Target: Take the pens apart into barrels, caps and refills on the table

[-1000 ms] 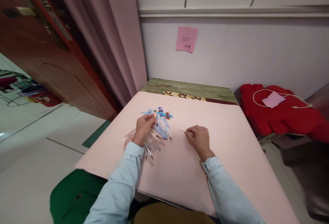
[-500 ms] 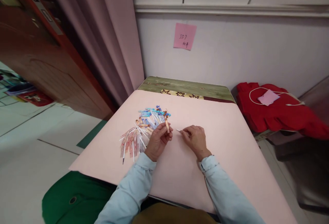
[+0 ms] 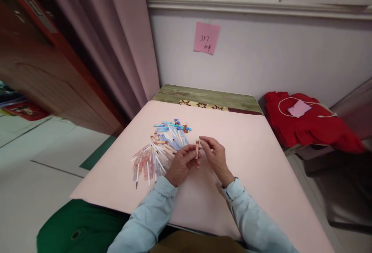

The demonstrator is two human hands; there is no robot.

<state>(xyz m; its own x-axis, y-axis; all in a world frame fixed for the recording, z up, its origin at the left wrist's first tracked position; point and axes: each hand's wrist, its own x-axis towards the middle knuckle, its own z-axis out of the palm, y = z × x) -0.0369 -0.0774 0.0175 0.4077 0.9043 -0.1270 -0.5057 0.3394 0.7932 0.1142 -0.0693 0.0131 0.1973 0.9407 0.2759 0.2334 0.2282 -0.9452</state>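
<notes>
My left hand [image 3: 183, 164] is closed on a short orange-brown pen barrel [image 3: 197, 148], held nearly upright over the pink table cover [image 3: 255, 160]. My right hand [image 3: 214, 156] is pinched at the top of that same barrel, fingertips touching it; a thin white refill it held earlier is hidden. Just left of my hands lies a heap of pens and pen parts [image 3: 158, 148], blue ones at the back, pink and orange ones at the front.
A pink sticky note [image 3: 206, 38] hangs on the wall. To the right, red cloth [image 3: 308, 127] carries a white cable and a pink paper. A curtain [image 3: 116, 36] and brown door stand left. A green stool [image 3: 78, 229] sits below the table's left edge.
My left hand lifted a barrel out of the heap and carried it right. My right hand rose from the table and met it at the barrel's top.
</notes>
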